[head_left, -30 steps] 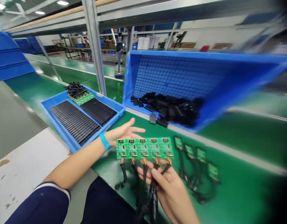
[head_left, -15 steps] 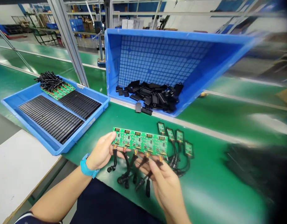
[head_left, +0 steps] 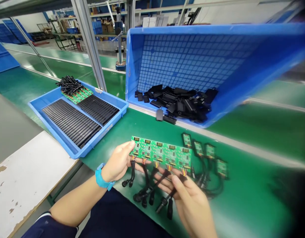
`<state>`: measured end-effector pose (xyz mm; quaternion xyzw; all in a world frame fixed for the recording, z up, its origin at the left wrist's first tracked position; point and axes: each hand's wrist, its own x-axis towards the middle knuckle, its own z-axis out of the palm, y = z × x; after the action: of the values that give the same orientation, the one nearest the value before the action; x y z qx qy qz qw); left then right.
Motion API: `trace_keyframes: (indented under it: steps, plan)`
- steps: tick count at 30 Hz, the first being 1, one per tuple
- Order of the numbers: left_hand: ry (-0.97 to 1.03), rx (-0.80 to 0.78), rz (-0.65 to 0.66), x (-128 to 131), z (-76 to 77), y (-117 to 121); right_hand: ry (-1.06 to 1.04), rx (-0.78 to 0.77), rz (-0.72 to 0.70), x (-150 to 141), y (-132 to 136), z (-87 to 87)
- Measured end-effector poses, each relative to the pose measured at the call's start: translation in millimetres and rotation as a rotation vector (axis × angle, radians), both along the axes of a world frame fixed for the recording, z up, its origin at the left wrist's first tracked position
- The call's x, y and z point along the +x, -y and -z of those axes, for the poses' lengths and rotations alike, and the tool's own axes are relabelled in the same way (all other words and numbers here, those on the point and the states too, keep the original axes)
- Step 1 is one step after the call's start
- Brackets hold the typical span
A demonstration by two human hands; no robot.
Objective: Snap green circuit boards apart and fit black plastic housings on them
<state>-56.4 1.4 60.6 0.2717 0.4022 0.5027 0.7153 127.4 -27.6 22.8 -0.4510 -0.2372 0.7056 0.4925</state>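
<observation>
Both hands hold a green circuit board panel (head_left: 161, 153) above the bench, made of several joined boards with small digit displays along the top. My left hand (head_left: 120, 160) grips its left end, thumb on the face and fingers behind. Under the right end, my right hand (head_left: 189, 195) is closed round the wires, thumb over a black cable. Black cables (head_left: 142, 195) with round connectors hang from coloured wires at the panel's lower edge. To the right on the bench lie several small green boards in black cases (head_left: 210, 151), their cables curling toward me.
A blue tray (head_left: 75, 152) at left holds rows of black strips (head_left: 70, 122) and cabled green boards (head_left: 79, 96). Behind the panel, a tilted blue bin (head_left: 134, 66) contains loose black cases (head_left: 177, 102). Two cases lie by its front edge. A metal post (head_left: 89, 46) rises between them.
My left hand, apart from the panel and open a second ago, has closed on its left end. The panel has tilted, right end lower. The camera view has shifted.
</observation>
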Motion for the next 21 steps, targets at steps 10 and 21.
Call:
trace_keyframes:
  steps: [10,21]
  plan:
    - [0.073,0.014,0.017,-3.4,-0.3,0.9,0.01,-0.119,0.025,-1.5,-5.9,0.8]
    - [-0.092,0.073,0.078,-5.2,7.6,2.8,0.821,0.303,0.205,-5.1,-12.3,0.7]
